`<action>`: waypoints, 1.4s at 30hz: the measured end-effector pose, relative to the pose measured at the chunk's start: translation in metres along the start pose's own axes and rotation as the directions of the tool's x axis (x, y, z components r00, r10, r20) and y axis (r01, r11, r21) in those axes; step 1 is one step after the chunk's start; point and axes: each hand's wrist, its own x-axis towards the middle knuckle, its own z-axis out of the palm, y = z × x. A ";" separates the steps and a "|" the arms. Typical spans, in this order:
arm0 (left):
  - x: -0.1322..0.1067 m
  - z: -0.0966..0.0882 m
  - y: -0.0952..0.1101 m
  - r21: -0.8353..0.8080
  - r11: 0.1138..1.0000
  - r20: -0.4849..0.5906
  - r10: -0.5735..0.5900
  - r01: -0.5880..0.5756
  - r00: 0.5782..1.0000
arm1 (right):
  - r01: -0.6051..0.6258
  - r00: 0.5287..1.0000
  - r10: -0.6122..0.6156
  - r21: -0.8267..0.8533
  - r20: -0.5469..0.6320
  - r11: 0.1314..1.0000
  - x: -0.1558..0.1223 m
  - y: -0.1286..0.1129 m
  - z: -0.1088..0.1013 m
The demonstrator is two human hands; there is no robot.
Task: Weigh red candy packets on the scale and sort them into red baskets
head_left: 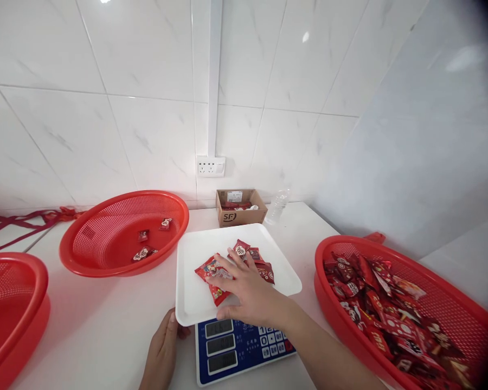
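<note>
A white tray rests on top of a blue-fronted digital scale. Several red snack packets lie on the tray, partly covered by my right hand. That hand is spread flat above them with its fingers apart, and I cannot tell how firmly it touches them. At the tray's near left corner is my left hand, its thumb along the rim and its other fingers curled partly out of sight under the edge.
On the right a red basket is heaped with red packets. A red basket with a few packets and another red basket are on the left. Behind the tray are a cardboard box and a clear plastic container, near the wall socket.
</note>
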 end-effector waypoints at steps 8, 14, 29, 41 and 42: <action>-0.001 0.000 0.002 -0.010 0.999 -0.040 -0.052 0.052 0.998 | -0.093 0.996 0.093 0.050 -0.005 0.994 -0.013 0.014 -0.008; 0.001 -0.011 -0.013 -0.221 0.975 -0.242 -0.091 0.037 0.966 | -0.102 0.993 0.104 0.045 -0.060 0.994 -0.026 0.019 -0.006; 0.011 0.002 0.088 0.582 0.582 0.245 0.540 -0.567 0.805 | -0.126 0.977 0.120 -0.023 -0.176 0.992 -0.029 0.027 0.000; 0.057 0.054 0.098 0.612 0.500 0.465 0.400 -0.613 0.790 | -0.174 0.958 0.161 -0.034 -0.238 0.984 -0.040 0.045 -0.032; 0.060 0.054 0.097 0.653 0.503 0.428 0.373 -0.567 0.823 | -0.151 0.957 0.143 -0.015 -0.251 0.988 -0.039 0.044 -0.037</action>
